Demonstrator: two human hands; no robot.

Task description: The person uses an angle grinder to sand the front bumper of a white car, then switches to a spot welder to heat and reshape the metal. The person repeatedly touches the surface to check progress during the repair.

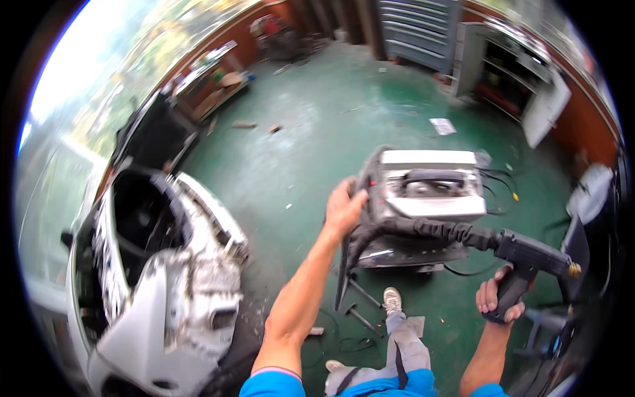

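My right hand (501, 296) is wrapped round the grip of a black welding gun (533, 254) with a brass-coloured tip pointing right. From the gun a thick black sleeved cable (433, 229) runs left across the front of a boxy machine. That machine (428, 157) has a silver top and a black carry handle (434, 177). At its left side my left hand (345, 206) rests against the dark edge panel, fingers curled over it. Its fingertips are partly hidden, so how firmly they grip does not show.
A stripped white car body section (178, 311) stands at the left. Two hammers (363, 321) lie on the green floor by my feet, near loose cable (357, 344). A blue-grey drawer cabinet (418, 33) and an open cupboard (506, 69) line the far wall. Scraps (442, 126) lie about.
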